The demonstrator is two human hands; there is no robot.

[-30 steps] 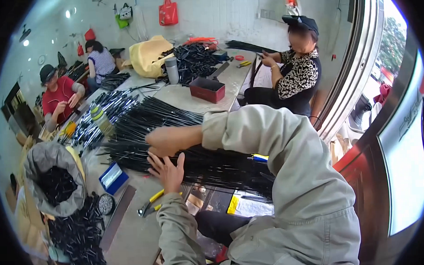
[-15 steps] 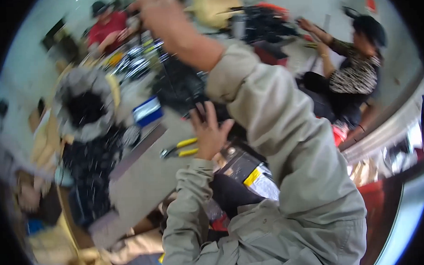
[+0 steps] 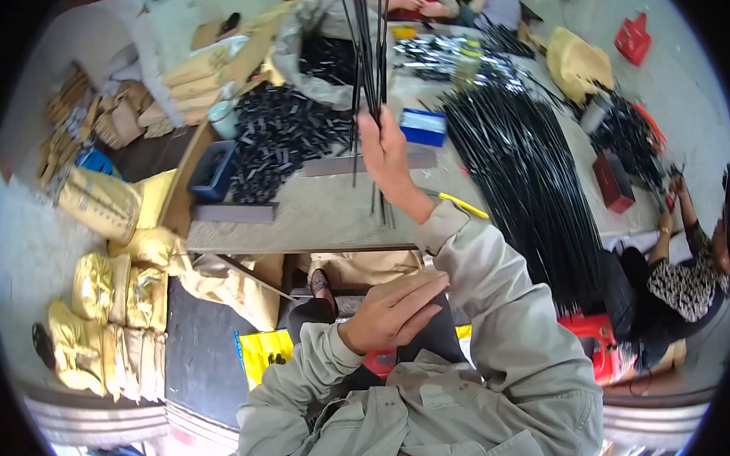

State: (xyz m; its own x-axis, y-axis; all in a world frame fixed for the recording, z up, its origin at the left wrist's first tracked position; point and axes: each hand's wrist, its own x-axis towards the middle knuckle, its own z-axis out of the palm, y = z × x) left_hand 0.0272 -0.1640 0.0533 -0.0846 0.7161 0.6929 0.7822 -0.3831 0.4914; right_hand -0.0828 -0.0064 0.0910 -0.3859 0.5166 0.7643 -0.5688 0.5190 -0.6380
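Note:
A loose bunch of long thin black strips [image 3: 366,67] stands nearly upright above the table. My right hand [image 3: 392,159] is closed around its lower part, with several strip ends hanging below the palm. Closer to my body, in front of the table's near edge, my left hand [image 3: 396,310] has its fingers stretched out side by side and holds nothing that I can see. Beside my right sleeve lie yellow-handled pliers [image 3: 465,206], partly hidden by it. A large heap of similar long strips [image 3: 532,182] covers the table to the right.
Short black pieces [image 3: 285,138] are piled on the left of the table [image 3: 324,221], near a dark blue bin [image 3: 213,170]. A blue box [image 3: 422,127] lies beyond my right hand. A grey sack [image 3: 290,50] stands behind. A co-worker [image 3: 689,285] sits at the right.
My right hand has come down from its far, raised reach and holds the strips upright. My left hand has left the table near the pliers, its spread fingers now together. The view has turned left.

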